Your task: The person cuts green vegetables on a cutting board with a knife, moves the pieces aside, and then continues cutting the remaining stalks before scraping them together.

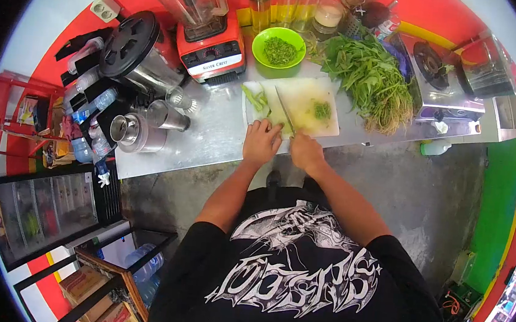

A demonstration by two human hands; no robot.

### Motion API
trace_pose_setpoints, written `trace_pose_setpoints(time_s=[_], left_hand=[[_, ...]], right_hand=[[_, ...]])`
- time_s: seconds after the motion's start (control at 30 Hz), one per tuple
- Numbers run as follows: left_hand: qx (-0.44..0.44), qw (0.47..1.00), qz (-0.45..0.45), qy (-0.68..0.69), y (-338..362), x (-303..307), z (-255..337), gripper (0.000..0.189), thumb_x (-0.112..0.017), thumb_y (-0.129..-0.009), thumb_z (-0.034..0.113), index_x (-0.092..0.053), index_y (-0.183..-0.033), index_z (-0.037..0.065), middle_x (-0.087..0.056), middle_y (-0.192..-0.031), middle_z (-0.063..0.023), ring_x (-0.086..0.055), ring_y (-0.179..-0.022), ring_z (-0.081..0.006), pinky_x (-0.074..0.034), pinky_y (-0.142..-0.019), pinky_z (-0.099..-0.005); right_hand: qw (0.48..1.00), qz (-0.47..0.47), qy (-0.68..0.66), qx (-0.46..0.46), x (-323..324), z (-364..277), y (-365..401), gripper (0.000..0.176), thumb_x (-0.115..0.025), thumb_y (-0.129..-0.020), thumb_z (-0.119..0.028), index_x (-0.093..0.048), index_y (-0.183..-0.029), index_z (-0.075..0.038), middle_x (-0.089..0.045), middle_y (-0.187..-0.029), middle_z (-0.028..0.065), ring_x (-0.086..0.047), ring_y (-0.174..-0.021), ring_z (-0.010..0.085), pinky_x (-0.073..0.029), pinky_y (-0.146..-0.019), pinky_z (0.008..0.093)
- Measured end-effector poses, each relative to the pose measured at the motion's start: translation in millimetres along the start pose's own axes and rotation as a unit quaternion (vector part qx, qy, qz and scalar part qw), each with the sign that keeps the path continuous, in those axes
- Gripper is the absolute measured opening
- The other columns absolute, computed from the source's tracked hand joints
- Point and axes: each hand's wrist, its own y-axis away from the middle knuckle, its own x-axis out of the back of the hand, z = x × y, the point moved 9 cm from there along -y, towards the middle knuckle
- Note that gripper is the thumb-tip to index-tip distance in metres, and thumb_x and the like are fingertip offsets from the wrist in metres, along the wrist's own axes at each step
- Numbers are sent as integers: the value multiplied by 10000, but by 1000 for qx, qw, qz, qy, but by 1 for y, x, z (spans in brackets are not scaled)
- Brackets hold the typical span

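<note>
My right hand [306,152] grips a kitchen knife [284,108] by its handle. The blade points away from me and slants left over a white cutting board [331,94]. At the board's near edge my left hand [261,143] has its fingers bent down onto green vegetable pieces beside the blade; the fingers partly hide them. More long green vegetable pieces [255,99] lie on the board's left part. To the right of the knife sits a small heap of finely chopped greens [321,110]. Behind the board, a lime-green bowl [260,55] contains chopped greens [279,50].
A large bunch of leafy greens with roots [372,79] lies right of the board, before a gas stove [447,98]. A red blender [212,53], metal canisters [139,132] and a steel cup [168,116] stand left. Bottles [287,7] line the back wall.
</note>
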Motion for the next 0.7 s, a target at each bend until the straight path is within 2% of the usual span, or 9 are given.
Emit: trace_pose_setpoints(time_s=[0.07,0.37,0.43,0.47,0.53,0.7], left_hand=[[2,1000,-3,4,-1,0,0,312,-645,-864,202,-713,-1157,121,-512,-914,-83,-501,-888,-285,-390,-774,-418],[10,1000,-15,-6,-1,-2,-1,319,-648,-861,208,-705,-1162,121,-514,-919,-85,-501,-893,-293,-389,-780,-427],[-6,1000,-5,-4,-1,0,1,318,-649,-863,203,-702,-1166,120,-516,-925,-86,-502,-897,-294,-392,-786,-430],[-4,1000,-1,-6,-1,1,0,318,-649,-863,203,-702,-1166,120,-516,-925,-86,-502,-897,-294,-392,-786,-430],[-2,1000,-13,0,-1,-1,-1,318,-653,-864,197,-701,-1170,121,-516,-929,-87,-503,-903,-294,-395,-787,-429],[2,1000,-11,7,-2,1,2,303,-657,-864,188,-700,-1156,120,-514,-927,-91,-505,-901,-295,-400,-781,-424]], right_hand=[[1000,-3,-15,-23,0,3,1,265,-508,-951,-134,-553,-1117,68,-701,-1042,308,-701,-993,445,-556,-866,512],[999,-10,38,31,-6,-2,-17,272,-479,-964,-121,-554,-1138,73,-698,-1040,311,-692,-1010,457,-549,-884,518],[999,25,24,39,-11,-2,-8,263,-528,-928,-83,-545,-1134,81,-701,-1025,309,-698,-1000,450,-559,-872,500],[998,26,26,43,-14,-2,-10,263,-528,-928,-83,-545,-1134,81,-701,-1025,309,-698,-1000,450,-559,-872,500],[1000,19,10,-15,-13,1,-8,283,-526,-926,-80,-539,-1156,85,-705,-1020,302,-705,-988,442,-564,-865,491],[999,1,42,19,3,-10,-17,291,-475,-964,-125,-540,-1164,76,-707,-1030,296,-708,-985,436,-561,-867,497]])
